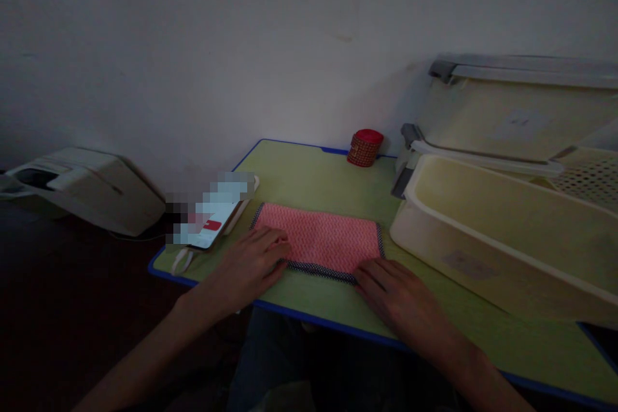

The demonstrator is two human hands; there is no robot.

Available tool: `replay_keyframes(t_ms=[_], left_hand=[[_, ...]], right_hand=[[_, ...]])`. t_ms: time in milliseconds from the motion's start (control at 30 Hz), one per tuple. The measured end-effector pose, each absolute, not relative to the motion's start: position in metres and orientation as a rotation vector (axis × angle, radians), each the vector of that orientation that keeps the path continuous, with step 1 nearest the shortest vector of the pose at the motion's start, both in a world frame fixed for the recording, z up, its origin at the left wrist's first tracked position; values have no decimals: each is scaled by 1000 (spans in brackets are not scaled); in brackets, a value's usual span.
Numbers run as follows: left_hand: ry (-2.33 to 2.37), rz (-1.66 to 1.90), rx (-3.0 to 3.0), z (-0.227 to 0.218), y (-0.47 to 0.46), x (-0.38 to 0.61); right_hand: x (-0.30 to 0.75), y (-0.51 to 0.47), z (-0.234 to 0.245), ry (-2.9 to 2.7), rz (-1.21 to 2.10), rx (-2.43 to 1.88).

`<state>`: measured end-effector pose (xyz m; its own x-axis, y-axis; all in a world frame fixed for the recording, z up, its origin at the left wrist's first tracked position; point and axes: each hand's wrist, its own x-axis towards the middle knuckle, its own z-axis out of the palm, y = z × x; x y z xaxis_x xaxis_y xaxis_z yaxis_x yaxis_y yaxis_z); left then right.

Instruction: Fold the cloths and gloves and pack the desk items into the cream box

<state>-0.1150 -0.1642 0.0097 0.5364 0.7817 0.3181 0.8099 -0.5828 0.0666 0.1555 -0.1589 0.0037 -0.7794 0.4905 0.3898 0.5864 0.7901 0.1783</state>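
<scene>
A pink woven cloth [323, 238] with a dark checked border lies flat as a rectangle on the pale green table. My left hand [258, 259] rests over its left front part, fingers bent and closed at the cloth's edge. At the front right corner, my right hand [393, 293] has its fingers together on the dark border. Both thumbs are partly hidden, so how firmly each hand pinches the fabric does not show.
A phone [217, 215] leans on a white stand at the left. The red woven container [365, 147] is at the table's back edge. Cream plastic bins [434, 257] crowd the right side. The table [299, 170] has a blue rim; a white appliance [106, 187] stands beyond it.
</scene>
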Motion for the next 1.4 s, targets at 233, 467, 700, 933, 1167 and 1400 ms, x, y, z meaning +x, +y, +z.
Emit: replay_keyframes(t_ms=[233, 467, 700, 933, 1167, 1400], left_hand=[[-1408, -199, -2837, 8, -162, -123], [-1304, -308, -2806, -2, -175, -128], [-1438, -542, -2855, -11, -169, -136], [-1512, -659, -2893, -15, -161, -139], [-1346, -682, -2786, -23, -153, -133], [-1365, -738, -2644, -29, -152, -136]], right_hand=[[157, -159, 10, -2783, -536, -744], [169, -165, 8, -2715, -483, -820], [183, -164, 0, -2586, -500, -879], [183, -158, -5, -2520, -440, -923], [189, -154, -11, -2351, -256, -1051], [198, -150, -16, -2214, -58, -1190]])
